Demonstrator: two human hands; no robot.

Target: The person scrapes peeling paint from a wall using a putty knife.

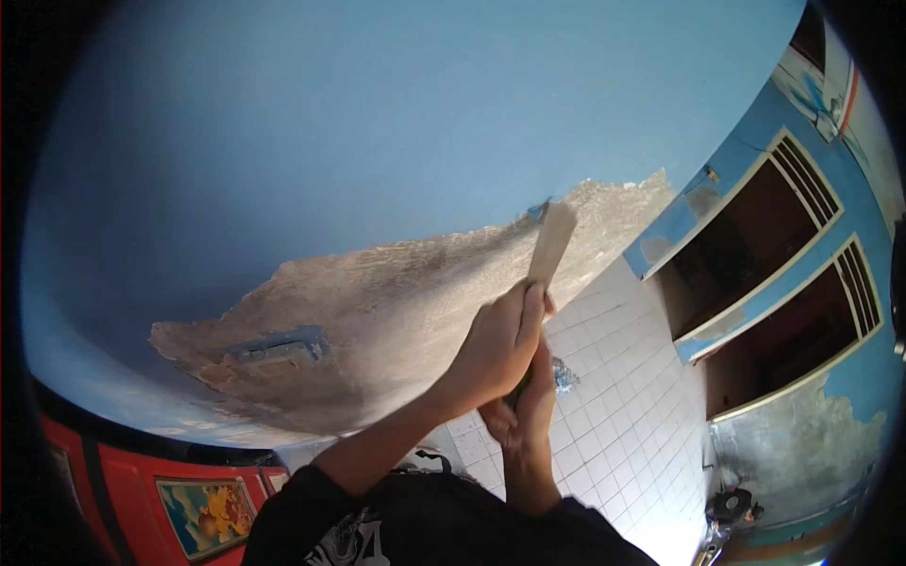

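Note:
A scraper with a long flat metal blade points up at the blue wall. Its tip meets the ragged paint edge, where a small flake of blue paint is lifting. My left hand is wrapped around the scraper close to the base of the blade. Lower down, my right hand is closed on the handle, which is mostly hidden by my fingers. Around the blade spreads a bare, greyish plaster patch.
Bits of debris lie on the white tiled floor below. To the right are two dark doorways and another peeling wall. A red panel with a picture stands at lower left. A blue-edged recess interrupts the plaster.

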